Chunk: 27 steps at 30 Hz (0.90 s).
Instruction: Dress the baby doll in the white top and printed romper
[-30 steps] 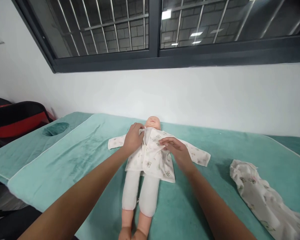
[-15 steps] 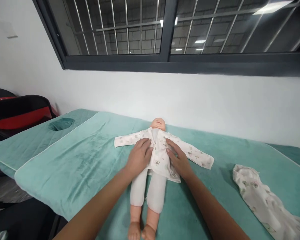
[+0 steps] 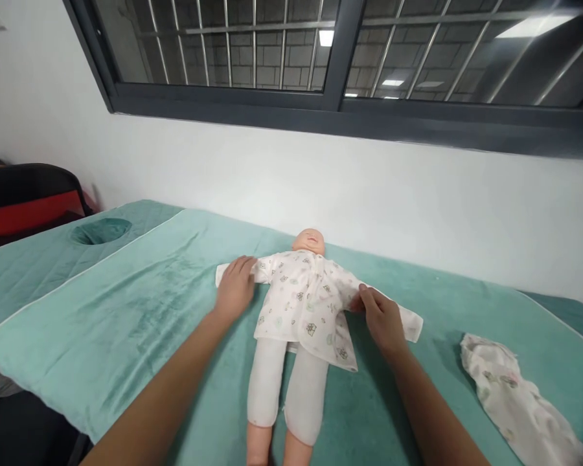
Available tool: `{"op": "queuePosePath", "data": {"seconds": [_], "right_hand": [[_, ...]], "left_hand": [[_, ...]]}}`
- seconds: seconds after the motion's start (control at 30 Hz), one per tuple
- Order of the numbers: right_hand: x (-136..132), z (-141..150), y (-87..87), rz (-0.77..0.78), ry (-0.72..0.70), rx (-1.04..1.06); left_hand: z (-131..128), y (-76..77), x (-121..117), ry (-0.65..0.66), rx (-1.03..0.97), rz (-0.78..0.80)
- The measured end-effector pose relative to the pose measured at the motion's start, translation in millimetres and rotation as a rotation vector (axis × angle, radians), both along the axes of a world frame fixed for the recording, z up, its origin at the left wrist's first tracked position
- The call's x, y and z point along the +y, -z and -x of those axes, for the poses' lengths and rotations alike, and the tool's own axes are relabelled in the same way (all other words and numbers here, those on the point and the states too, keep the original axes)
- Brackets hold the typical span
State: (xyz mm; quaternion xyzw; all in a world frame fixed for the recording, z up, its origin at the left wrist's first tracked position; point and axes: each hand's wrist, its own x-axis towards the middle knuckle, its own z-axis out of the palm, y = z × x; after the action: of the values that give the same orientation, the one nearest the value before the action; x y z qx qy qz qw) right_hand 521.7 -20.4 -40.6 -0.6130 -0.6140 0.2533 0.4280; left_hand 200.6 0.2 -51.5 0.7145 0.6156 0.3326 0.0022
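1. From where I stand, I see the doll (image 3: 309, 241) lying on its back between the two hands, with its head toward the wall (image 3: 320, 178) and its legs toward the person.
2. The doll wears a white printed shirt (image 3: 296, 298), which covers the chest, and white leg coverings (image 3: 263, 382). Below them the legs are bare, and the feet go out of the view.
3. The left hand (image 3: 237, 285) is rather open, palm down, with its fingers close together on the left sleeve (image 3: 262, 268). I cannot tell if it presses the cloth.
4. The right hand (image 3: 379, 317) is narrow: its thumb and fingers pinch the right sleeve (image 3: 344, 281) near the middle. The cuff reaches out beyond this hand.
5. Both sleeves are spread outward from the body, and the shirt's lower edge lies over the top of the leg coverings.
6. The surface has a soft green cover (image 3: 126, 323), a little wrinkled at the left. Near its far left part there is a round hole (image 3: 101, 231).
7. A crumpled white printed cloth (image 3: 519, 401) lies on the cover, well apart from the right hand, at the right.
8. Behind, the wall is white, and above it is a dark window frame (image 3: 223, 107) with metal bars (image 3: 254, 52) behind the glass.
9. At the left stands a black and red object (image 3: 29, 210), partly outside the view.
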Motion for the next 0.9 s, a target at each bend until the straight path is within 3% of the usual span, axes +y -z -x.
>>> {"op": "queuePosePath", "data": {"seconds": [0.07, 0.13, 0.27, 0.57, 0.63, 0.8, 0.9], "right_hand": [[6.3, -10.9, 1.6, 0.180, 0.007, -0.129], [9.5, -14.4, 2.8, 0.213, 0.032, -0.262], [7.1, -7.3, 4.2, 0.054, 0.090, -0.444], [2.0, 3.5, 5.3, -0.089, 0.063, -0.348], [-9.6, 8.5, 2.0, -0.120, 0.033, -0.314], [-62.2, 34.8, 0.2, -0.105, -0.302, -0.286], [-86.6, 52.7, -0.4, -0.162, -0.341, -0.361]], "left_hand": [[26.2, 15.1, 0.4, -0.091, 0.151, 0.058], [41.3, 22.1, -1.0, -0.172, 0.216, 0.109], [45.3, 19.2, -1.8, -0.283, 0.253, 0.171], [41.7, 15.3, -3.3, -0.408, 0.208, 0.124], [42.7, 15.8, -4.9, -0.420, 0.188, 0.114], [43.8, 17.2, -5.4, -0.447, 0.135, 0.112], [43.9, 19.1, -3.2, -0.466, 0.126, 0.111]]}}
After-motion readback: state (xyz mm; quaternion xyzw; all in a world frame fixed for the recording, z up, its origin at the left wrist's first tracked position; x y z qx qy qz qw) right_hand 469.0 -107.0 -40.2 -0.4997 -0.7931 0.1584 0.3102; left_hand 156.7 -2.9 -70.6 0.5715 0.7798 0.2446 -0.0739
